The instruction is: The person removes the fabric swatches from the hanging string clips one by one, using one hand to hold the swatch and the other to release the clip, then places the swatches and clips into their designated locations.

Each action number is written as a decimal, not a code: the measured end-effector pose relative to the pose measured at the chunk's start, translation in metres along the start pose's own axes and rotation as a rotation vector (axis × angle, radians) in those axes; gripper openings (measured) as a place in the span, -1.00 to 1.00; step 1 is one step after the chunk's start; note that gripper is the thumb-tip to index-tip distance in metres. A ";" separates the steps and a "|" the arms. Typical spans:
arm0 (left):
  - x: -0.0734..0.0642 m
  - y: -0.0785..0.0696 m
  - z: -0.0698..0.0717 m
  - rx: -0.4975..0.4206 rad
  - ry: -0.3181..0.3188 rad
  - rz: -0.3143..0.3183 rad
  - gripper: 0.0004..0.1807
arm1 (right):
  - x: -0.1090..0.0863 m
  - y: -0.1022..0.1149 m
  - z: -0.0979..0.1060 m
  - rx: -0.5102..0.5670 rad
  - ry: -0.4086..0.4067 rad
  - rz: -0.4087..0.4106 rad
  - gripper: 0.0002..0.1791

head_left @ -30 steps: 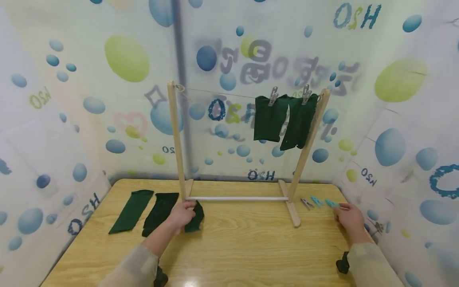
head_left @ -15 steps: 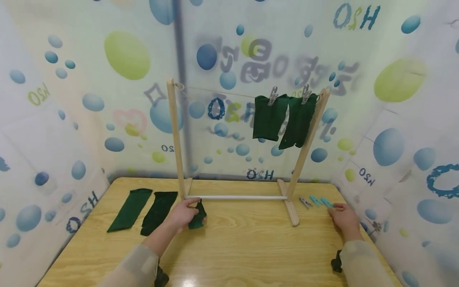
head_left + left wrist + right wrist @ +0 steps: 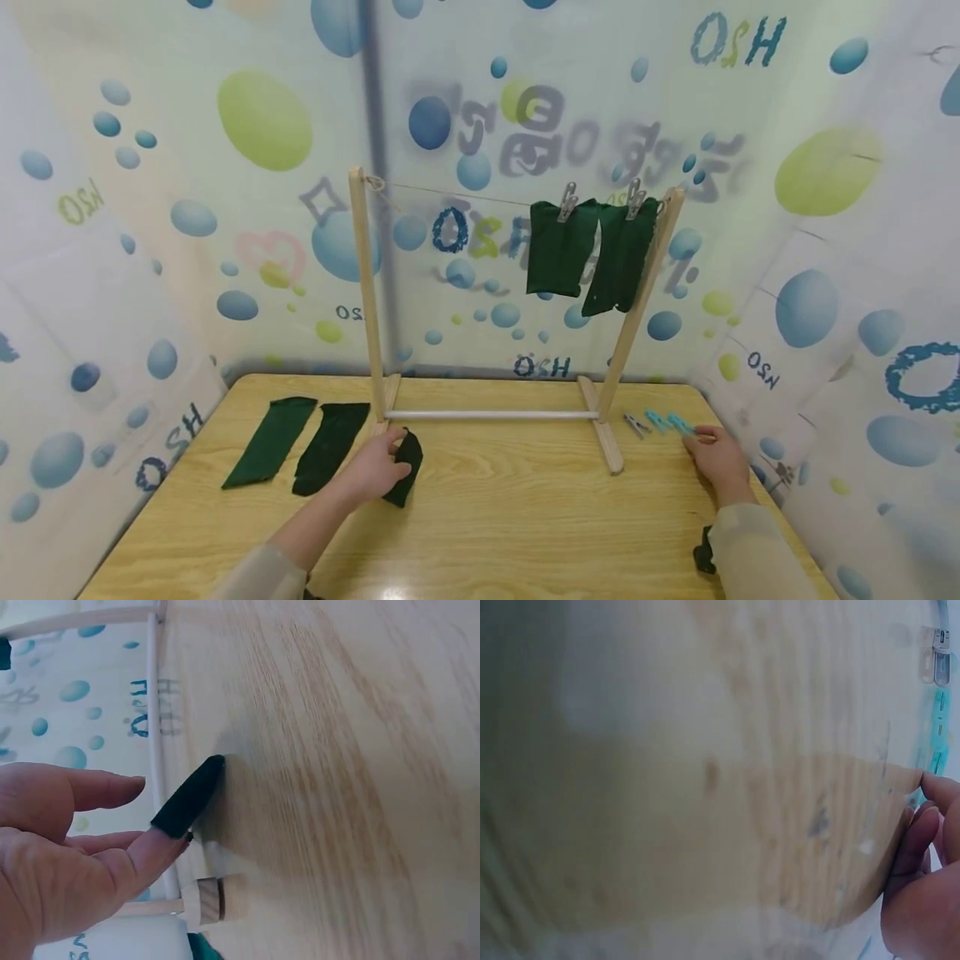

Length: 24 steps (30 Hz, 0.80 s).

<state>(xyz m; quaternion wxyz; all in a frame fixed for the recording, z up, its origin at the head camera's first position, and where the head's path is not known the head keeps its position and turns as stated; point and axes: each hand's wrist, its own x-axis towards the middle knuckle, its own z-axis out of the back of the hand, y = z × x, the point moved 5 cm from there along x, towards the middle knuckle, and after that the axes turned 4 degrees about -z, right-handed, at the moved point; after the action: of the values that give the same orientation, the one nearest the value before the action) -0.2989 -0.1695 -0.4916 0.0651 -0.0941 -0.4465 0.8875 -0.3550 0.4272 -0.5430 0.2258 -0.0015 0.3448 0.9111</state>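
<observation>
My left hand (image 3: 373, 468) holds a small dark green cloth (image 3: 407, 468) just in front of the rack's left foot. Seen from the left wrist, the cloth (image 3: 191, 799) sticks up from the thumb side, while one finger of the hand (image 3: 67, 859) stands apart from it; the exact grip is partly hidden. At the table's right, my right hand (image 3: 720, 458) has its fingertips at the end of a teal clothespin (image 3: 681, 423). In the right wrist view the fingers (image 3: 941, 796) close about that clothespin's near end. Beside it lie another teal clothespin (image 3: 657, 420) and a grey clothespin (image 3: 637, 425).
A wooden rack (image 3: 367, 292) with a string (image 3: 450, 194) stands at the back. Two green cloths (image 3: 558, 254) hang at its right, clipped by grey clothespins (image 3: 567, 202). Two more, a flat cloth (image 3: 270, 442) and a darker cloth (image 3: 332, 448), lie left on the table (image 3: 525, 500).
The left hand has turned its cloth, which now hangs more narrowly and lower. The right hand has moved a little left, and the nearest teal clothespin has shifted left toward the others.
</observation>
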 end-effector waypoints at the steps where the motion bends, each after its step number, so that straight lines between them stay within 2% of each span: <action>1: -0.002 0.000 0.001 0.004 0.003 0.002 -0.31 | 0.000 -0.001 0.000 0.000 -0.004 0.000 -0.31; 5: -0.011 0.001 0.006 0.038 0.010 0.013 -0.35 | 0.001 -0.002 0.000 -0.005 -0.013 0.000 -0.31; 8: -0.017 0.002 0.013 0.099 0.003 0.014 -0.39 | 0.000 -0.002 0.001 -0.007 -0.007 0.000 -0.31; 11: -0.018 0.001 0.019 0.154 -0.009 0.000 -0.45 | 0.000 0.000 0.003 -0.005 -0.001 0.000 -0.30; 14: -0.018 0.003 0.020 0.164 -0.003 -0.002 -0.50 | 0.000 0.003 0.005 0.000 0.000 0.003 -0.30; 18: -0.013 0.012 0.011 0.189 0.080 0.008 -0.45 | 0.000 0.003 0.005 -0.001 0.013 0.002 -0.30; 21: -0.008 0.017 0.004 0.267 0.150 0.005 -0.35 | 0.000 0.001 0.004 -0.002 0.024 0.002 -0.29; 24: -0.003 0.018 0.000 0.337 0.177 0.012 -0.30 | 0.000 0.000 0.003 0.000 0.022 0.007 -0.29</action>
<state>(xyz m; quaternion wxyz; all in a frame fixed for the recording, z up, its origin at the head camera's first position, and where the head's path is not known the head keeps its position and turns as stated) -0.2964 -0.1811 -0.5060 0.1138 -0.1623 -0.2836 0.9382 -0.3549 0.4290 -0.5408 0.2188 -0.0103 0.3470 0.9119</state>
